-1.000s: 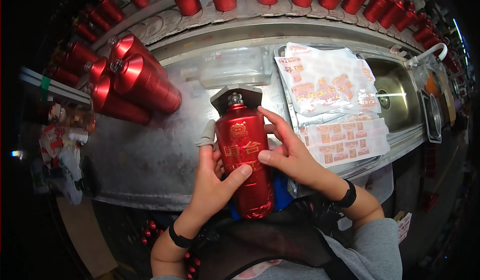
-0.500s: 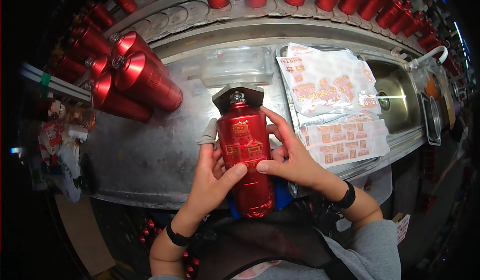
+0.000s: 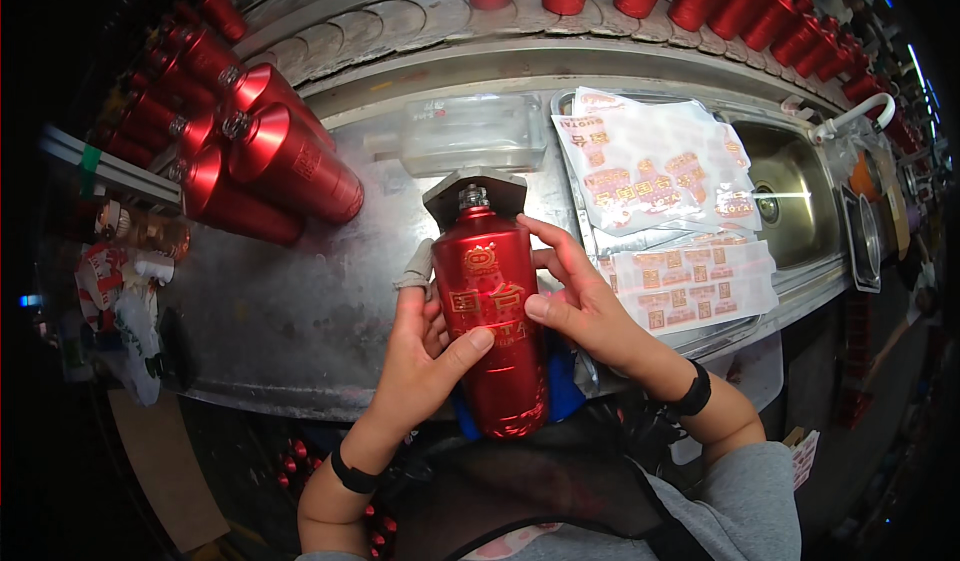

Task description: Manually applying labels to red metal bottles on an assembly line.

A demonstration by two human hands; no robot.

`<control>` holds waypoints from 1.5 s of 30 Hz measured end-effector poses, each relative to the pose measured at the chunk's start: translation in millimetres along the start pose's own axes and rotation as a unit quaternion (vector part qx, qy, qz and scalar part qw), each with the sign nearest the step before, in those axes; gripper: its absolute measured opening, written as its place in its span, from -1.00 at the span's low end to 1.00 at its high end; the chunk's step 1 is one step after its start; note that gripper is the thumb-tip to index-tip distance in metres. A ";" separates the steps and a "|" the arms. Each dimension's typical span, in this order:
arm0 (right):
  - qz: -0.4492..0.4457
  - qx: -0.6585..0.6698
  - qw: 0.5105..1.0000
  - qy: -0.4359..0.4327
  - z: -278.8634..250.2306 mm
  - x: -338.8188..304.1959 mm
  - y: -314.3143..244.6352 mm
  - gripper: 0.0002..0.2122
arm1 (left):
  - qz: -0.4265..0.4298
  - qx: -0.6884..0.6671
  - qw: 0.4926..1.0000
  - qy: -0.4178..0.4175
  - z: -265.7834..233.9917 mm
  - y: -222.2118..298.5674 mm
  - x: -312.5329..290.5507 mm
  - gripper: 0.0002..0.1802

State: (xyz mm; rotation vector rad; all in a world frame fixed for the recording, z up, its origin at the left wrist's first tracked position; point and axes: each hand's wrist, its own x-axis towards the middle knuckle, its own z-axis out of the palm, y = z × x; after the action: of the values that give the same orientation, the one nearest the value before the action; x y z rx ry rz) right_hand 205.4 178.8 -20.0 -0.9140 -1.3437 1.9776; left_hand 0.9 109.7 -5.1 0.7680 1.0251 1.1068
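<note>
A shiny red bottle [image 3: 487,261] with gold lettering and a clear glass neck lies in front of me, its neck pointing away. That neck rests at a dark angular support [image 3: 497,189] on the metal table. My left hand [image 3: 425,356] grips the bottle's left side, thumb lying across its front; a pale cloth cover sits on one fingertip. My right hand [image 3: 580,301] grips the right side, with its thumb on the lettering and its index finger up by the shoulder. Below the bottle shows some blue material [image 3: 567,386]. The fingers behind the bottle are partly hidden.
Several red bottles [image 3: 290,161] stand at the left of the metal table [image 3: 290,311]. Behind it, a conveyor [image 3: 370,36] carries more. Printed transfer sheets [image 3: 650,171] lie on the right, beside a sink [image 3: 790,186] with a white tap [image 3: 865,111]. A clear plastic box [image 3: 475,131] sits behind the support.
My right thumb has moved up the bottle's front, onto the lettering. The bottle has shifted very slightly left. On the conveyor, the bottles have moved to the right.
</note>
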 end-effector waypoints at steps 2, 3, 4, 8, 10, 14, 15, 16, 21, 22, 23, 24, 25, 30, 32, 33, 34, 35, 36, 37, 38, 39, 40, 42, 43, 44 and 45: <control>0.005 0.005 1.000 0.009 0.8 -0.3 -2.1 -0.20 | -0.001 -0.004 1.000 0.001 0.3 0.8 0.6 0.11; 0.003 -0.031 0.999 0.012 0.7 -1.9 -2.9 -0.21 | -0.007 -0.003 1.000 0.001 0.5 1.4 0.1 0.10; 0.001 -0.067 0.998 0.015 0.6 -2.6 -3.2 -0.22 | -0.013 -0.002 1.000 0.002 0.8 1.7 -0.3 0.10; 0.000 -0.024 1.000 0.013 1.9 0.3 -3.2 -0.24 | 0.006 0.008 1.000 0.000 -1.2 -0.1 2.5 0.09; -0.003 -0.022 1.000 0.020 4.6 0.8 -4.6 -0.27 | 0.028 0.006 1.000 0.007 -2.5 -0.2 5.7 0.07; 0.004 -0.091 0.995 0.036 8.0 2.0 -7.9 -0.31 | 0.024 0.014 0.999 0.024 7.3 10.5 9.6 0.05; -0.010 -0.070 0.997 0.042 9.7 2.8 -6.2 -0.32 | 0.025 0.013 0.999 0.027 7.5 9.3 10.1 0.04; -0.022 -0.049 0.997 0.049 10.3 3.0 -4.0 -0.34 | 0.025 0.011 0.999 0.031 7.5 7.9 10.2 0.04; -0.026 -0.060 0.997 0.050 6.9 4.3 2.4 -0.37 | 0.036 0.016 0.999 0.038 8.5 6.6 11.9 0.01; -0.026 -0.054 0.997 0.053 7.6 4.7 1.4 -0.38 | 0.044 0.021 0.998 0.046 10.2 7.9 12.2 0.00; -0.027 -0.054 0.997 0.051 8.5 5.1 0.2 -0.38 | 0.045 0.021 0.998 0.048 11.8 9.3 13.1 0.00; -0.031 -0.055 0.997 0.049 9.6 5.6 -1.3 -0.39 | 0.060 0.051 0.995 0.058 13.5 10.6 14.4 -0.03; -0.034 -0.057 0.997 0.049 10.1 5.7 -1.9 -0.40 | 0.074 0.079 0.992 0.066 15.3 10.8 15.9 -0.05; -0.030 -0.056 0.996 0.069 13.0 7.9 0.8 -0.41 | 0.102 0.082 0.988 0.087 22.0 7.2 21.0 -0.12; -0.036 -0.058 0.995 0.075 14.2 8.6 2.4 -0.41 | 0.111 0.081 0.986 0.095 22.1 6.9 21.3 -0.14; -0.043 -0.061 0.994 0.082 15.0 8.9 2.3 -0.41 | 0.106 0.090 0.986 0.096 22.0 7.4 21.5 -0.15; -0.050 -0.063 0.993 0.088 15.8 9.1 2.2 -0.41 | 0.101 0.098 0.985 0.097 21.7 7.8 21.3 -0.16; -0.050 -0.063 0.993 0.088 16.3 8.7 1.5 -0.41 | 0.101 0.098 0.985 0.097 21.4 6.8 21.4 -0.16; -0.043 -0.067 0.993 0.089 16.6 8.0 0.5 -0.42 | 0.113 0.097 0.984 0.098 21.2 4.9 22.0 -0.16; -0.035 -0.071 0.993 0.089 16.5 7.4 0.3 -0.43 | 0.125 0.097 0.982 0.100 21.1 3.2 22.4 -0.17; -0.036 -0.071 0.993 0.090 14.6 7.9 2.7 -0.43 | 0.125 0.097 0.982 0.099 21.5 2.6 22.4 -0.17; -0.039 -0.036 0.995 0.081 11.3 9.4 7.0 -0.46 | 0.128 0.098 0.982 0.102 22.1 2.4 22.4 -0.17; -0.042 -0.002 0.997 0.072 10.2 11.3 7.2 -0.48 | 0.130 0.098 0.981 0.105 21.9 1.9 22.3 -0.17; -0.018 -0.005 0.998 0.063 9.3 8.1 -5.7 -0.50 | 0.118 0.096 0.983 0.107 21.6 4.1 21.7 -0.17; 0.006 -0.010 0.998 0.056 9.8 6.3 -11.4 -0.53 | 0.105 0.093 0.984 0.107 21.9 5.4 21.6 -0.16; 0.005 -0.010 0.998 0.057 10.3 5.8 -11.3 -0.53 | 0.105 0.093 0.984 0.106 22.1 6.0 21.6 -0.16; 0.003 -0.011 0.998 0.057 11.3 5.7 -10.9 -0.53 | 0.105 0.101 0.984 0.107 22.1 6.4 21.8 -0.15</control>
State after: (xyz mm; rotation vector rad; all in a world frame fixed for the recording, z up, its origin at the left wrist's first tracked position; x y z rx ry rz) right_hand 193.9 180.6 -8.1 -1.0263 -1.3030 1.8878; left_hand 21.7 132.3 2.7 0.9512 1.2741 1.2998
